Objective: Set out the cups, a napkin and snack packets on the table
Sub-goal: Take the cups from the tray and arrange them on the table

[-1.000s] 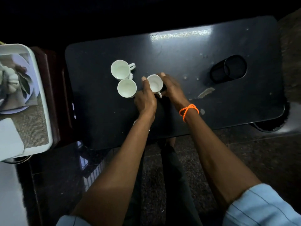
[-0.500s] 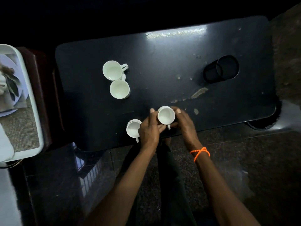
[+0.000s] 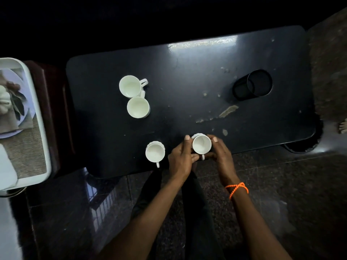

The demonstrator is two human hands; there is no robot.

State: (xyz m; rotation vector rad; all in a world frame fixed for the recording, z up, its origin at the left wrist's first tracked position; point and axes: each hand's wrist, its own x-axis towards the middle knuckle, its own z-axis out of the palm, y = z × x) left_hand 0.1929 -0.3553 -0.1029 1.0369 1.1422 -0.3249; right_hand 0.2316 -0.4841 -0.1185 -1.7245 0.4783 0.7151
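Note:
Several white cups stand upright on a black table (image 3: 187, 72). One cup (image 3: 201, 144) sits at the table's near edge, its handle toward me, with my left hand (image 3: 181, 158) against its left side and my right hand (image 3: 219, 152) against its right side. Another cup (image 3: 155, 153) stands just left of my left hand, untouched. Two more cups, a rear one (image 3: 130, 86) and a nearer one (image 3: 138, 107), stand close together further back on the left. No snack packets are visible.
A black mesh cylinder holder (image 3: 252, 85) lies on its side at the table's right. A white tray (image 3: 44, 139) with a printed mat and a white folded cloth (image 3: 6, 166) rests on a dark stand left of the table. Chipped patches mark the tabletop.
Both hands brought the cup from beside the back pair toward me to the table's near edge. Over the last half second they stay around it there.

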